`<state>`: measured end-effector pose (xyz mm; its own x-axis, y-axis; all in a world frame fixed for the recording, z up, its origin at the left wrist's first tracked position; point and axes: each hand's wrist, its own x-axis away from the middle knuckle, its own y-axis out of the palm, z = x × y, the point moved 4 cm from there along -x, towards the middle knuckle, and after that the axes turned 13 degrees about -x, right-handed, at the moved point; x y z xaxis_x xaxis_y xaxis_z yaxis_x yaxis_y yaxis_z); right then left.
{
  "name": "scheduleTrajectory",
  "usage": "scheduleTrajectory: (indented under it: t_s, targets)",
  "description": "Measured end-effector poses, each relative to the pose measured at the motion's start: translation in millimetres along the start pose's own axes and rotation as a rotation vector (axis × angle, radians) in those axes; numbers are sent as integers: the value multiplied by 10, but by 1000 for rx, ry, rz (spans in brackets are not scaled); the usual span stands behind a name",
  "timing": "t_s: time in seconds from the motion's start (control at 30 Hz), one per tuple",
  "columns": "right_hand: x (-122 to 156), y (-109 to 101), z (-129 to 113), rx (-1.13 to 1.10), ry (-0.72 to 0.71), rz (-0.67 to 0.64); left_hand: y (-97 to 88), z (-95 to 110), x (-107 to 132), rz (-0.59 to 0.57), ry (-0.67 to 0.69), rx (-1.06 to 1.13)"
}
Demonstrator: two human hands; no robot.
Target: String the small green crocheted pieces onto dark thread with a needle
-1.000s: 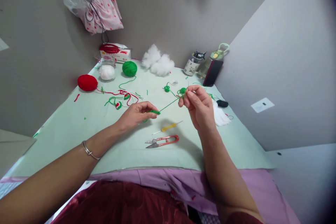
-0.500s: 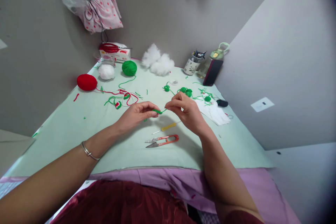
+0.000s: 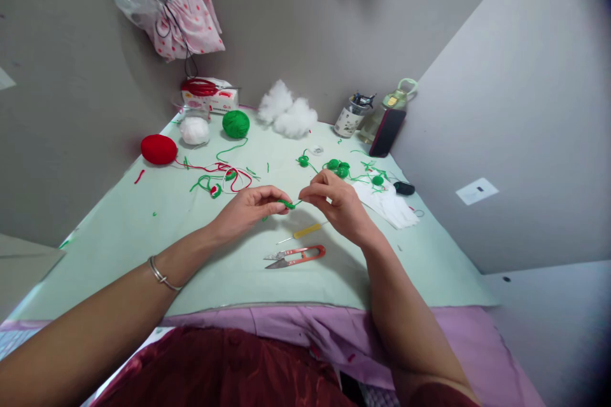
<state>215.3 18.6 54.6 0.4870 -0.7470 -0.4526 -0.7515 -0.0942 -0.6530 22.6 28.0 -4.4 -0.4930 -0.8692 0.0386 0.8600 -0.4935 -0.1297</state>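
Note:
My left hand (image 3: 251, 205) pinches a small green yarn piece (image 3: 287, 204) above the pale green table (image 3: 143, 229). My right hand (image 3: 337, 200) is closed in a pinch right beside it, its fingertips at the short green strand that comes off the piece; what they hold is too small to make out. Just in front of both hands lie a yellow-handled crochet hook (image 3: 305, 231) and red thread snips (image 3: 296, 257).
Red (image 3: 159, 149), white (image 3: 195, 131) and green (image 3: 235, 124) yarn balls sit at the back left, with loose red and green strands (image 3: 219, 177). White stuffing (image 3: 287, 114), a jar (image 3: 351, 116), a bottle (image 3: 389, 111), small green crocheted bits (image 3: 338, 168) and white cloth (image 3: 389, 203) lie on the right.
My right hand came down and left from a raised position, where it held a taut green strand, to meet my left hand. The left hand stayed put.

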Motion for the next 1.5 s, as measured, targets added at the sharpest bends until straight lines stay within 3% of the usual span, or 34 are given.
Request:
scheduleTrajectory:
  t_s: [0.43,0.7,0.93,1.33,1.4,1.5]
  targets:
    - [-4,89,16,-117,-5,-30,15,3,-14,-36,31,18]
    - [-10,210,77,-246,90,100,18,34,-24,3,34,114]
    - [-2,356,-36,-126,-26,-4,34,-18,-34,10,4,151]
    - [37,328,-292,-108,-167,116,28,38,-32,-7,-46,42]
    - [34,299,-321,-232,-116,171,31,-9,-45,7,-33,42]
    - [3,282,-228,-611,133,182,41,-60,-51,-3,-29,32]
